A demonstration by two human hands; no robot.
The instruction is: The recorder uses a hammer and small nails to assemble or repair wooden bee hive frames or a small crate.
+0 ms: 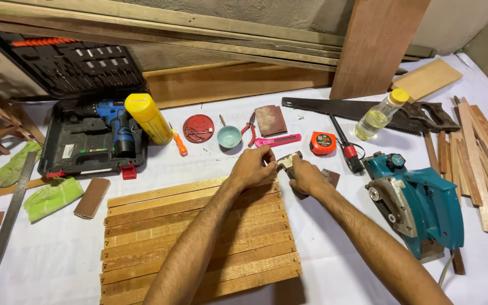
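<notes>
- Left hand [251, 168], centre of frame: fingers curled, pinching the left end of a small piece of sandpaper [287, 161]; the heel of the hand rests at the upper right corner of the slat panel [199, 243].
- Right hand [307, 178], just right of centre: closed on the right end of the same piece, thumb on top.
- The sandpaper sits between the two hands, just above the panel's upper right corner. Its long axis runs roughly left to right across the frame. Both hands touch it; neither is nearer.
- A dark folded sheet [331, 178] lies just right of the right hand, partly hidden by it; what it is cannot be told with certainty.
- The panel's slats run left to right, lower centre of frame, below and left of both grips.
- Right of frame: a teal electric planer [419, 203], near the right forearm but apart.
- Above the hands: orange tape measure [322, 143], pink utility knife [278, 139], small teal bowl [229, 136].
- Upper left: open drill case [57, 141] with a yellow can [148, 117] across it.
</notes>
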